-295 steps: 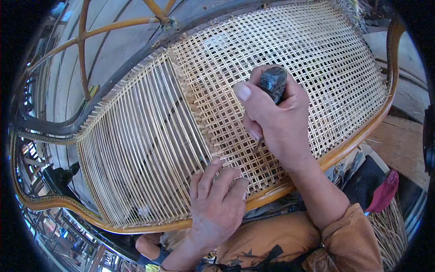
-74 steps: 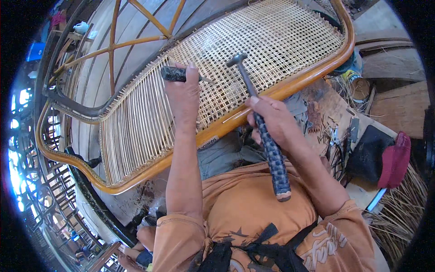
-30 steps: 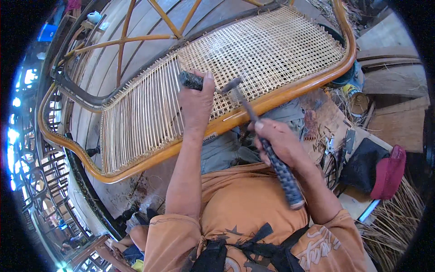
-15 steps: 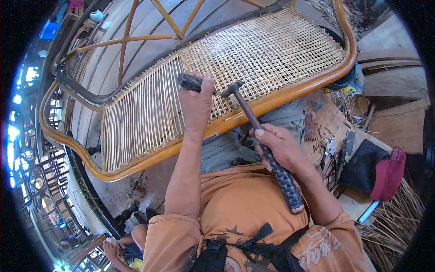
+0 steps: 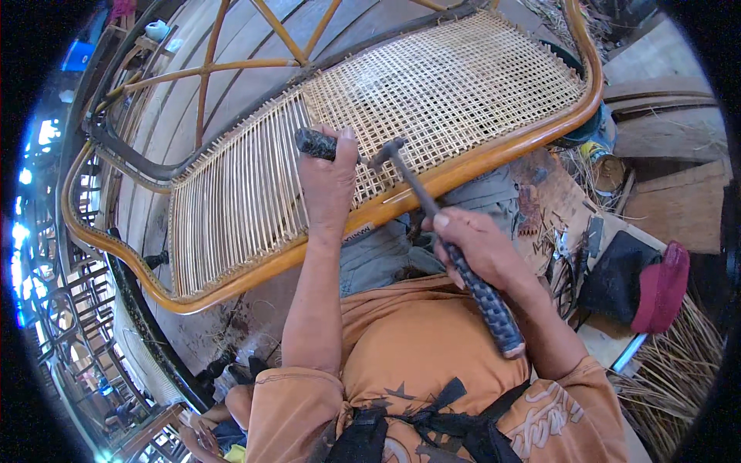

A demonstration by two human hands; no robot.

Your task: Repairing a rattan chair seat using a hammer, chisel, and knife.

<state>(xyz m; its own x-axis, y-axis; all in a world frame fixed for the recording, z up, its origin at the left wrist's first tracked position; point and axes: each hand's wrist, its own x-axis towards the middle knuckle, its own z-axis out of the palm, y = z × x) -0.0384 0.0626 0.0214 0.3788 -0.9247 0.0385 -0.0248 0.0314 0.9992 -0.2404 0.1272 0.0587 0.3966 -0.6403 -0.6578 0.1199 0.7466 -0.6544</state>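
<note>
A curved rattan frame (image 5: 432,189) lies tilted across my lap, filled with a woven cane panel (image 5: 455,85). On the panel's left part only parallel strands (image 5: 239,181) run across, while the right part is a close grid. My left hand (image 5: 330,189) is closed around a tool with a thick dark handle (image 5: 316,143), held low over the border between the two parts. The tool's tip is hard to make out. In my right hand (image 5: 480,248) is a hammer (image 5: 417,185) with a dark, braided-looking grip; its head is beside the tool's shaft, over the cane.
To the right, a board (image 5: 556,201) bears small tools and scraps, with a black-and-red cloth item (image 5: 660,289) beside it. Loose cane strips (image 5: 664,386) lie lower right. Another person's hand (image 5: 202,436) shows at lower left, near stacked frames (image 5: 69,309).
The hammer head has shifted slightly left, closer to the tool in my left hand. Both hands keep their grips. The whole view has shifted a little.
</note>
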